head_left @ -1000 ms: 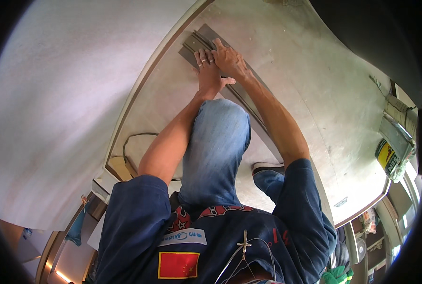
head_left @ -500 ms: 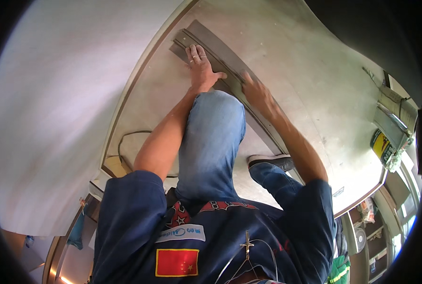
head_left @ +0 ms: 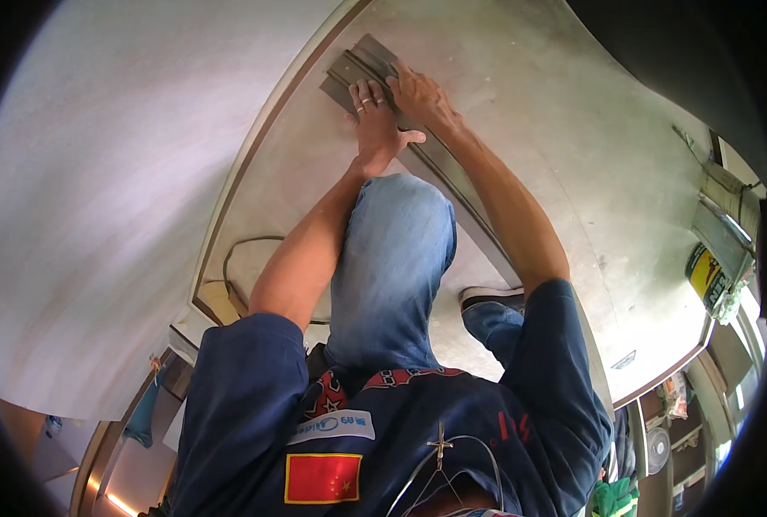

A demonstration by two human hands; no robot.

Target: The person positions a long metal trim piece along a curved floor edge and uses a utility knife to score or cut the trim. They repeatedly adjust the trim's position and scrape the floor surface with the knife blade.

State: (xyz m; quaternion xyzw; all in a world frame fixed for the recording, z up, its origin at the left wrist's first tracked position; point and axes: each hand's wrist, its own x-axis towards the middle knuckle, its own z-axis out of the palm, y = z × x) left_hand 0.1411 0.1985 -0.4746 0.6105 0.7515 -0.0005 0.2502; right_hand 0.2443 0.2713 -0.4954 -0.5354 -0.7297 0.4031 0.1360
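Observation:
A long grey metal strip (head_left: 457,207) with a raised channel lies diagonally on a pale, dusty board beyond my jeans-clad knee. My left hand (head_left: 376,121), a ring on one finger, rests on the strip near its far end, fingers extended and thumb spread. Just right of it, my right hand (head_left: 422,99) is on the same end, fingers bent and drawn together; what they grip, if anything, is hidden.
The pale board (head_left: 573,241) has a raised rim at left. A cord (head_left: 237,244) loops near a tan piece (head_left: 218,293). At right sit a yellow-and-black container (head_left: 704,274) and grey boxes. Shelves and a fan (head_left: 657,448) show at lower right.
Half a second ago my right hand was lower along the strip; it has moved back up toward the far end, beside my left hand, which has shifted slightly in view.

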